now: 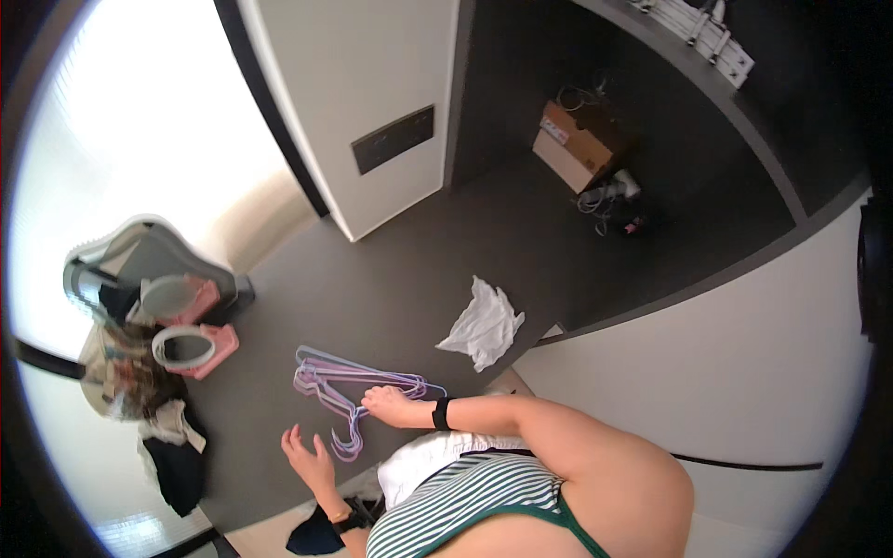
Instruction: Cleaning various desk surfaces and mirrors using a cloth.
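Several lilac, pink and pale blue clothes hangers (315, 375) lie stacked on the dark grey tabletop (279, 300), their hooks pointing towards me. My right hand (392, 406) rests at the stack with its fingers curled around part of the hangers, near the necks of the hooks. To the left of the hooks, my left hand (310, 457) is raised with nothing in it and its fingers apart. A crumpled white plastic bag or sheet (486, 326) lies on the table beyond my right hand.
A pink-based mirror (222, 349) stands at the left before a larger mirror (188, 251). Clothing or cloth (174, 453) lies at the table's left edge. A cardboard box (575, 143) and cables (601, 199) sit at the back right. A white panel (349, 91) rises behind.
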Available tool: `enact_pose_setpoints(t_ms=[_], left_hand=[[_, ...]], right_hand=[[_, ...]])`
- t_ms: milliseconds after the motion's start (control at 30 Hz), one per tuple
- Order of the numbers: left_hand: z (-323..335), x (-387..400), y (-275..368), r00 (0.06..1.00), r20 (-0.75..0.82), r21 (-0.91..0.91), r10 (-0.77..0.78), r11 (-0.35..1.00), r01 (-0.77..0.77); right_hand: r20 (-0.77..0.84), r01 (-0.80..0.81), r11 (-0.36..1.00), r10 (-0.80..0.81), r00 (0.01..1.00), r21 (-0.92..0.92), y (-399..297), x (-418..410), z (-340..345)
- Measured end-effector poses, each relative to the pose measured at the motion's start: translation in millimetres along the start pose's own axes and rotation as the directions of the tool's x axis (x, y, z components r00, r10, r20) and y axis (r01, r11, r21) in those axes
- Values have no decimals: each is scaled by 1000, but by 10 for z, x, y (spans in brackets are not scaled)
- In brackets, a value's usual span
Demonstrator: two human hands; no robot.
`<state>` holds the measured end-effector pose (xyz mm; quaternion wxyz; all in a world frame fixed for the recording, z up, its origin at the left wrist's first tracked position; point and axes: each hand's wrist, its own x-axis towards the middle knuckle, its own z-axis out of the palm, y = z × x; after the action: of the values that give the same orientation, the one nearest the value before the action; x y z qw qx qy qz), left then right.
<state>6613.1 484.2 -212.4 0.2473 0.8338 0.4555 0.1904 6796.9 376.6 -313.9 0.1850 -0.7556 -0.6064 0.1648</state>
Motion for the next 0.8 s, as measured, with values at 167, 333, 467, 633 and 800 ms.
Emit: enact_pose_setpoints(t_ms=[167,333,467,633,800], left_hand=[[8,25,-35,999,-38,21,-32,999,32],[85,90,92,997,-13,46,-73,996,74],[185,93,139,998,12,68,-59,996,58],[311,113,232,998,47,92,-40,995,36],[344,179,388,997,27,68,-67,996,65]], right_hand=[[-500,272,962,-248,830,-27,405,-98,-1130],[-365,-252,820,475,801,513,1230,-395,-2033],[-700,-488,861,436,566,142,2247,-785,-2471],[-723,-830,552,543,427,-75,3400,-1402,-2353],[-608,-935,353,735,300,-35,3500,-1709,-2177]])
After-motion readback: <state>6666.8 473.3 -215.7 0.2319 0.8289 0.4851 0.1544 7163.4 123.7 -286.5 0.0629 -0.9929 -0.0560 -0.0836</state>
